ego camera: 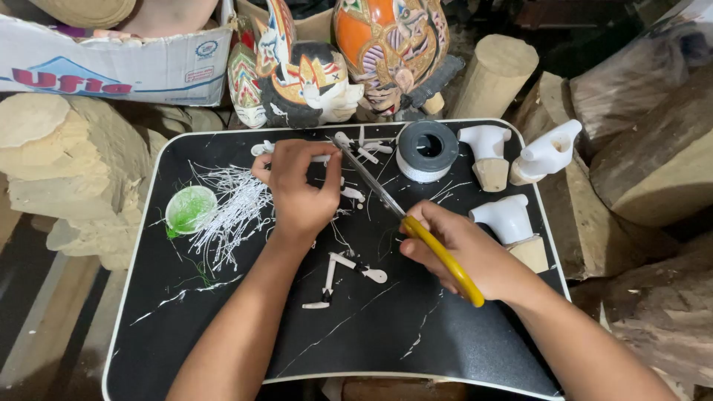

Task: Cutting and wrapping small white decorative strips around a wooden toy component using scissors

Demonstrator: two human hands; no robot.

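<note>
Trimming a small white piece with scissors.
Left hand (297, 186) pinches the white piece (261, 148); right hand (464, 252) grips yellow-handled scissors (401, 215), blades next needing closing carefully.

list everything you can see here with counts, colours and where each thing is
black lap tray with white rim: 1, black, centre
yellow-handled scissors: 1, yellow and metal, right of centre
roll of grey tape: 1, grey and white, tray's far edge
white-painted wooden pieces: 3, white on bare wood, tray's right side
pile of thin white strips: 1, white, tray's left
round green-smeared lid: 1, green and white, tray's left
painted carved masks: several, orange, black, white, behind tray
cardboard box: 1, white, top left
left hand: 1, pinching a small white piece
right hand: 1, grip on scissors
</note>
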